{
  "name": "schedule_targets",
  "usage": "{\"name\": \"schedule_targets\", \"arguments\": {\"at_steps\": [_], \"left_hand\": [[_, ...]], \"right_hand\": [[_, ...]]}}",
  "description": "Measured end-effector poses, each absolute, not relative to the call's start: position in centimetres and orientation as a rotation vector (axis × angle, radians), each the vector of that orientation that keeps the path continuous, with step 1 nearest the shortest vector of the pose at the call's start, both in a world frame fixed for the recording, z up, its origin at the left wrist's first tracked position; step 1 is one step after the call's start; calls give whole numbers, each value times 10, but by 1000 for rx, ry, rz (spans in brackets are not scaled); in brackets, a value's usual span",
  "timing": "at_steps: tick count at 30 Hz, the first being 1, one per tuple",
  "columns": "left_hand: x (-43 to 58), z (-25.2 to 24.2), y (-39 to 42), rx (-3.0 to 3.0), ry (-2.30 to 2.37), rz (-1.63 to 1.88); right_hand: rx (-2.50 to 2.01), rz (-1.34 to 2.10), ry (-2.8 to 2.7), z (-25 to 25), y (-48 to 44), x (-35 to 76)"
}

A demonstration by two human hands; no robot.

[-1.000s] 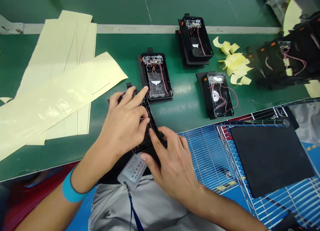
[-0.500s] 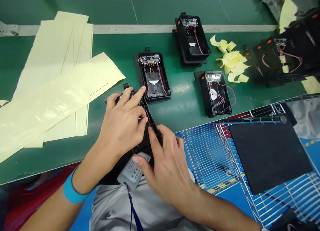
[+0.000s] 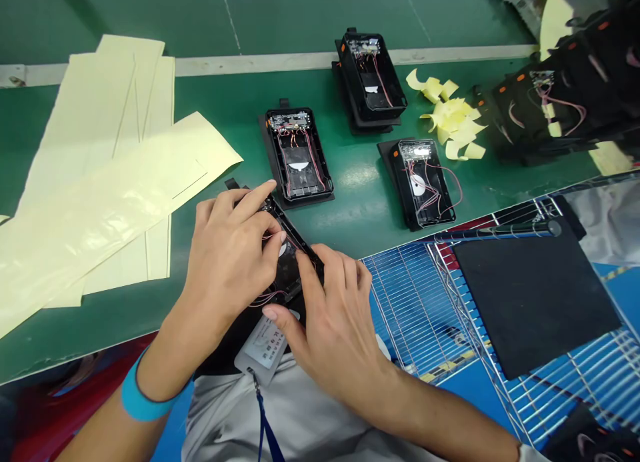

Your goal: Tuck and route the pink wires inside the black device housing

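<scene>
Left hand point(image 3: 227, 262) curled over the upper end of a black wired housing point(image 3: 287, 275), lower centre, at the table point(image 3: 350, 215) edge. Right hand point(image 3: 335, 322) pinches its side; fingers probably on the pink wires, partly hidden.

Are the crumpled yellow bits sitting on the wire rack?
No, the crumpled yellow scraps lie on the green workbench, away from the wire rack.

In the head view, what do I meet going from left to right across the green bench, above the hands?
cream plastic film sheets → open black housing with wires → second wired black housing → crumpled yellow film scraps → blurred stack of black housings
</scene>
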State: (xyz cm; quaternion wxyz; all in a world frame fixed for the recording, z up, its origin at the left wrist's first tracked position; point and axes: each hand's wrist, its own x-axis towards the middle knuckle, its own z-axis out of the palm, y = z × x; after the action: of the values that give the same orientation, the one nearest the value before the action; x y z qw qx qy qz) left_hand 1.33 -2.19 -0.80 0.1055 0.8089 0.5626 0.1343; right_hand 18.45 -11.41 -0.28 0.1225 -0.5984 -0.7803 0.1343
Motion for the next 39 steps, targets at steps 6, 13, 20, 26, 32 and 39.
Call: {"name": "schedule_targets", "arguments": {"at_steps": [6, 13, 20, 26, 32, 39], "left_hand": [[15, -8, -20, 2391, 1671, 412], [13, -10, -17, 2425, 1647, 414], [13, -12, -16, 2421, 1631, 418], [13, -12, -15, 2440, 1638, 427], [12, -16, -14, 2485, 1656, 442], [13, -19, -14, 2506, 1663, 487]], "right_hand": [[-1687, 392, -2298, -11, -119, 190], [-1603, 305, -2342, -19, -121, 200], [-1610, 399, -2320, -17, -122, 201], [-1612, 377, -2321, -14, -112, 200], [-1629, 402, -2313, -12, -98, 196], [-1648, 403, -2319, -16, -94, 189]]}}
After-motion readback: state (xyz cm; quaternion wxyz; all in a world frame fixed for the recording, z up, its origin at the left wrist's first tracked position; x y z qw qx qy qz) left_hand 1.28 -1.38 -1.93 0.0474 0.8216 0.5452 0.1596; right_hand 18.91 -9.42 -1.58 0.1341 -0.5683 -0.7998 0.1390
